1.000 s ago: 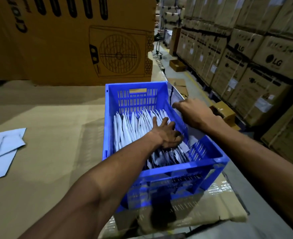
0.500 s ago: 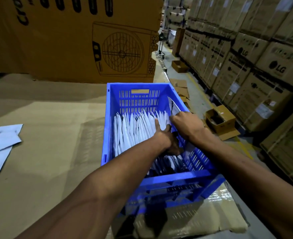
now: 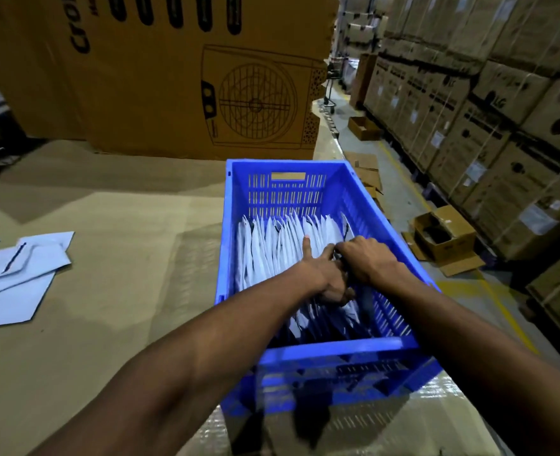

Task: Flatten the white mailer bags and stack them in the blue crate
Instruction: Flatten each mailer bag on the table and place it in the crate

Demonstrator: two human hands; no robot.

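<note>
The desk (image 3: 84, 324) is covered with flat brown cardboard sheeting. A blue crate (image 3: 334, 353) stands at its right edge, holding a row of white mailer bags (image 3: 272, 248) set upright on edge. Both hands are inside the crate. The left hand (image 3: 321, 274) rests on the bags, index finger extended, remaining fingers curled down among them. The right hand (image 3: 367, 261) is beside it, touching it; its fingers are curled, but what they pinch cannot be told. Loose mailer bags (image 3: 18, 278) lie flat at the desk's left. A large printed carton (image 3: 173, 77) stands behind. Stacked cartons (image 3: 489, 120) line the aisle floor (image 3: 400, 199) at right, with an open box (image 3: 443, 238) below them.
</note>
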